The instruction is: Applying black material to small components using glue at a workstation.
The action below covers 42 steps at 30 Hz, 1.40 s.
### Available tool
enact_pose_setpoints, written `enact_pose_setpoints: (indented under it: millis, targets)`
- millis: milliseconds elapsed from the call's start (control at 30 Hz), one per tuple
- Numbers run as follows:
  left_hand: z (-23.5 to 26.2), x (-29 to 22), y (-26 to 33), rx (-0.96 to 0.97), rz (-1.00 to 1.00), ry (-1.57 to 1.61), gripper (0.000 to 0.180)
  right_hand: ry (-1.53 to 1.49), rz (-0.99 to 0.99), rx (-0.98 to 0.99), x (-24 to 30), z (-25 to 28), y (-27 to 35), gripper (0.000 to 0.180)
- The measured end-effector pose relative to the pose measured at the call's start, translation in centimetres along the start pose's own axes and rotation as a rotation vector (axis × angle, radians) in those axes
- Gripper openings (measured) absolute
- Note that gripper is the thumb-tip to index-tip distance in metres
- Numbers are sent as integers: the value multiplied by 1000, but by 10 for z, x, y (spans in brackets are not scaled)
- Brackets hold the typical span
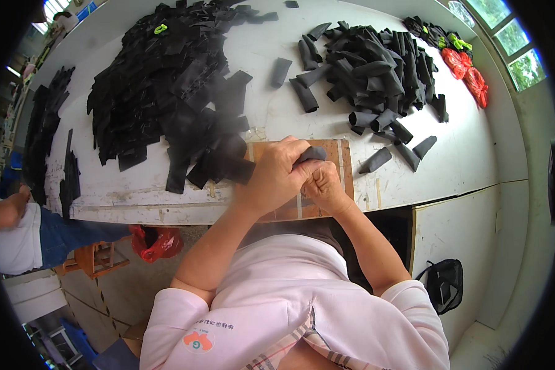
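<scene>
My left hand (277, 172) and my right hand (324, 185) are pressed together over a brown board (346, 161) at the near edge of the white table (462, 154). Both grip one black fabric piece (312, 153), which sticks out between my left fingers and right thumb. A big heap of flat black fabric pieces (172, 86) lies to the left of my hands, its nearest pieces touching the board. A pile of rolled black fabric tubes (376, 68) lies at the back right, with a few loose tubes (376, 160) just right of the board.
Red and green bits (465, 68) lie at the table's far right corner. Another person (18, 228) in jeans sits at the left beside more black stacks (43, 135). Under the table are a red bag (157, 242), a wooden stool (95, 258) and a black bag (445, 285).
</scene>
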<state>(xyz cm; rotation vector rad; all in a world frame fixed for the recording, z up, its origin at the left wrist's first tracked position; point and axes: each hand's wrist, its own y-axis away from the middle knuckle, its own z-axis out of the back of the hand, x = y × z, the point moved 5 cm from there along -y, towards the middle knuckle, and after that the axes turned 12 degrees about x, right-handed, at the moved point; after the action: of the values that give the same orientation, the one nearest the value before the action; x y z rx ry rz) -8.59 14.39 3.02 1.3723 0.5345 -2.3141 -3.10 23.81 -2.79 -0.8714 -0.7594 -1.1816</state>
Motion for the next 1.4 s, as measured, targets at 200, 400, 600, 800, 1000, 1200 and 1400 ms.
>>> enact_pose_setpoints:
  millis: [200, 400, 600, 800, 1000, 1200, 1400]
  targets:
    - [11, -23, 8, -275, -185, 272, 11, 292, -4, 77, 26, 19, -7, 15]
    - [22, -16, 16, -379, -251, 817, 13, 422, 9, 186, 50, 32, -18, 12]
    - [19, 6, 26, -405, -202, 1009, 16, 373, -79, 199, 35, 16, -17, 11]
    - [27, 3, 26, -381, -231, 880, 12, 308, 51, 57, 48, 25, -11, 16]
    - [28, 8, 25, -388, -200, 724, 14, 376, -134, 214, 41, 14, -17, 17]
    - [17, 54, 53, -557, 217, -34, 17, -585, 61, 5, 65, 91, -41, 45]
    - [-6, 107, 67, -494, 493, -722, 24, -243, -222, -184, 34, 63, -7, 46]
